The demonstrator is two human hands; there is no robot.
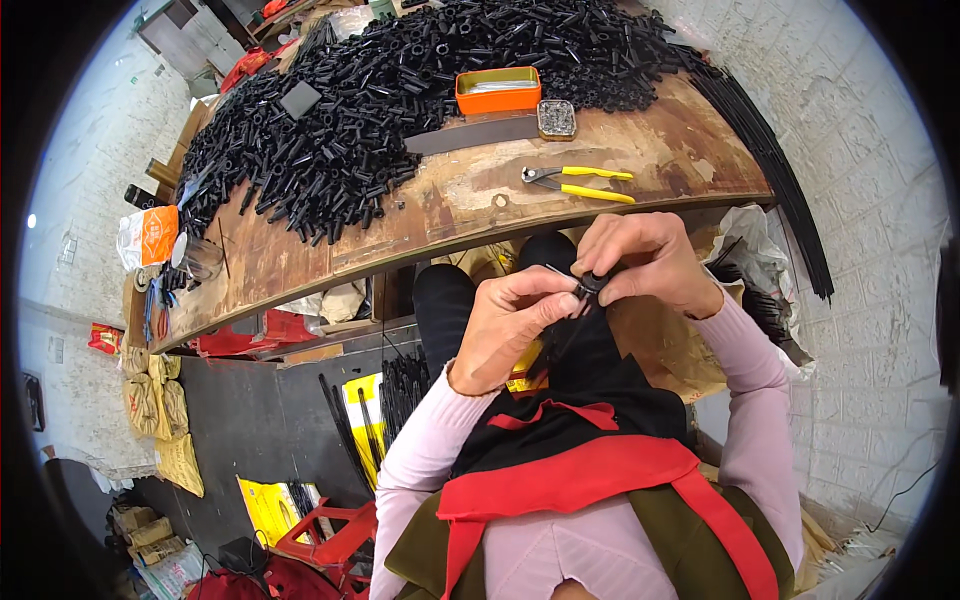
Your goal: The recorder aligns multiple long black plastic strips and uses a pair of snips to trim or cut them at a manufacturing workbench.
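Over the lap (590, 372), left hand (508, 322) and right hand (655, 262) pinch a half-hidden black part (594, 284).

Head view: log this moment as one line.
left hand: pinching at small black part | right hand: pinching same part | yellow-handled pliers: on table | orange box: at edge of black tube pile

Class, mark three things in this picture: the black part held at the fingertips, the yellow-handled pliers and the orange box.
Black part (595, 284): head view, on its rounded end.
Yellow-handled pliers (592, 191): head view, on the lower handle.
Orange box (498, 101): head view, on its front wall.
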